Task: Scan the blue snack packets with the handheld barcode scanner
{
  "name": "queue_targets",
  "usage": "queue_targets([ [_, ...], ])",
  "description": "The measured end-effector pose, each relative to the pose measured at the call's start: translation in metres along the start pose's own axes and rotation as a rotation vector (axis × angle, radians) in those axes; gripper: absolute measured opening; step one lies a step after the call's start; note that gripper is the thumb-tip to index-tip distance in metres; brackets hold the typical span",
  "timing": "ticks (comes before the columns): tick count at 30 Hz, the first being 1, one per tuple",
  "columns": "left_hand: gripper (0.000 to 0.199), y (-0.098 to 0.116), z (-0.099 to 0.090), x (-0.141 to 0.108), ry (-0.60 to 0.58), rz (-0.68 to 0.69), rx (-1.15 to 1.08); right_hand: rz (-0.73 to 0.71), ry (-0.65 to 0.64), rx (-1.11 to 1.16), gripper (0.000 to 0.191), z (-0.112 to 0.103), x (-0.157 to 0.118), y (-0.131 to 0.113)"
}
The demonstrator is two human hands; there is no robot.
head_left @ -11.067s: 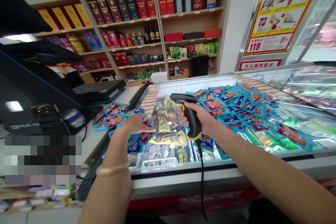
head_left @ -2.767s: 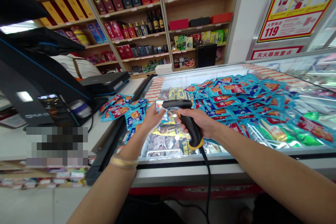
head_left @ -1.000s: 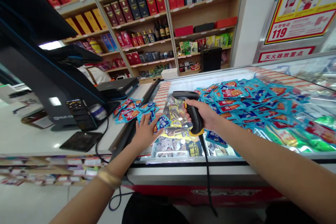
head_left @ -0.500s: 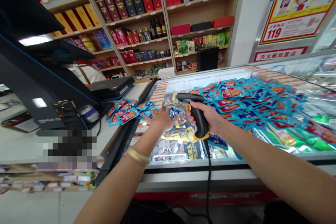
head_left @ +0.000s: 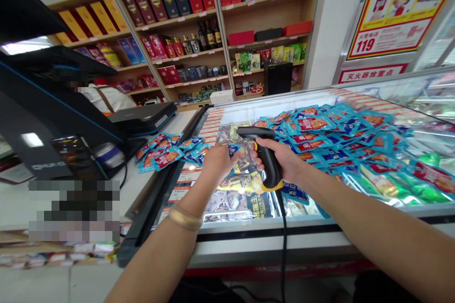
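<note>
Wall shelves (head_left: 263, 16) of boxes and bottles stand behind a glass-topped freezer (head_left: 245, 248). A counter (head_left: 144, 189) adjoins the freezer at the left. On the glass, to the right, lies a large pile of packets (head_left: 320, 135). A smaller group of packets (head_left: 167, 155) lies at the left, spread over the counter edge and the glass.

The right hand (head_left: 282, 158) is wrapped firmly around the handle of a scanner (head_left: 269, 165), its head pointing left. The scanner's cord (head_left: 283, 246) hangs down over the freezer front.

The left hand (head_left: 216, 163) is partly curled, palm down, over the glass. A blue packet (head_left: 233, 149) shows at its thumb side, just left of the scanner head; whether it is pinched or only touched cannot be determined.

Recommended handling: lift one packet only, gripping it by its edge. Flatten creases and leave the printed code uncovered. Face the code toward the scanner head, with a small gap between. Leave the cord slack.
</note>
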State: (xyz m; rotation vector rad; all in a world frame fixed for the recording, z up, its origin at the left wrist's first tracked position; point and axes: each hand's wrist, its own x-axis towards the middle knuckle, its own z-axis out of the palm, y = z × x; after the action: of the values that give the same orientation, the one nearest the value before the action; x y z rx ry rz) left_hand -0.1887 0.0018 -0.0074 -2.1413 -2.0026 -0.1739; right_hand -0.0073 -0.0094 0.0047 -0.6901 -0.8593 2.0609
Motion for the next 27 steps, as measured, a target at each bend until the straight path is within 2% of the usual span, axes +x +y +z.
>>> queue_targets([
  [3,0.039,-0.004,0.003,0.002,0.051,-0.04,-0.147,0.005,0.024,-0.008,0.026,0.003,-0.002,-0.002],
  [5,0.034,-0.008,0.008,0.006,0.144,-0.067,-0.356,0.014,0.046,-0.01,0.029,0.005,-0.004,-0.003],
  [9,0.032,-0.014,0.018,0.017,0.404,-0.163,-1.029,0.023,0.06,-0.003,0.029,0.006,-0.004,-0.003],
  [12,0.029,-0.015,0.019,0.021,0.49,-0.254,-1.507,0.019,0.051,0.006,0.028,0.004,-0.003,-0.002],
  [14,0.023,-0.016,0.016,0.022,0.463,-0.296,-1.779,0.011,0.038,0.009,0.027,0.003,-0.002,-0.001],
  [18,0.02,-0.02,0.01,0.02,0.264,-0.378,-2.138,0.026,0.017,-0.002,0.027,0.002,-0.002,0.0],
  [21,0.025,-0.021,0.005,0.018,0.193,-0.405,-2.227,0.051,0.002,-0.029,0.025,0.004,-0.004,0.0],
  [27,0.033,-0.014,-0.005,0.015,0.179,-0.443,-2.259,0.088,0.017,-0.098,0.022,0.008,-0.007,0.004],
])
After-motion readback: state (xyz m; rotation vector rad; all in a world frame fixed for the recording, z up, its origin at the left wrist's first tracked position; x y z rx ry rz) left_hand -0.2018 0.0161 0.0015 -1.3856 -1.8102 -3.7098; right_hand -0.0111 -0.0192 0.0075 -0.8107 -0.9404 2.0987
